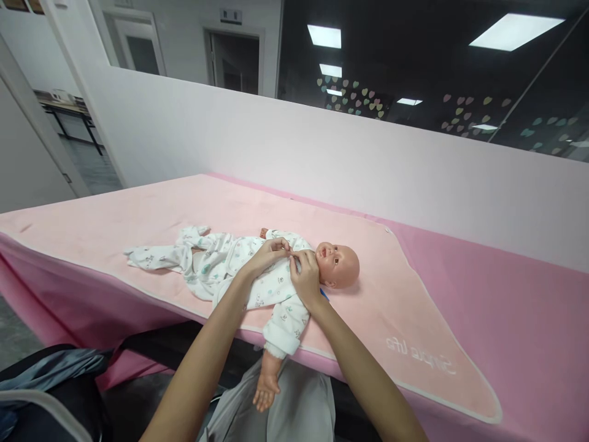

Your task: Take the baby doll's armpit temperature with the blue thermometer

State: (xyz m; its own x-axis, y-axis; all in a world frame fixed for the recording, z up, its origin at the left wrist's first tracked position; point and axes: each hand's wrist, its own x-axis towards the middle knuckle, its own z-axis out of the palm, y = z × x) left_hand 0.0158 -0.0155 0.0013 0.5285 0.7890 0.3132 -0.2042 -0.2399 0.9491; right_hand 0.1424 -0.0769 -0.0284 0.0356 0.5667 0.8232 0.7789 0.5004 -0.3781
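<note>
A baby doll (pixel 339 265) with a bald head lies on its back, its head to the right. It wears a white printed baby shirt (pixel 269 286) and matching baby trousers (pixel 209 261). My left hand (pixel 269 253) pinches the shirt's front edge at the upper chest. Close beside it, my right hand (pixel 305 273) grips the same front with bent fingers, just below the doll's chin. What exactly lies between the fingertips is too small to make out. One doll arm (pixel 267 380) hangs over the table's near edge, its sleeve cuff folded back.
A pale pink mat (pixel 381 307) with white lettering lies under the doll, over a pink table cover (pixel 515 307). Behind the table stands a low white wall (pixel 322 153) with dark glass above. A dark bag or seat with grey cloth (pixel 50 368) is at lower left.
</note>
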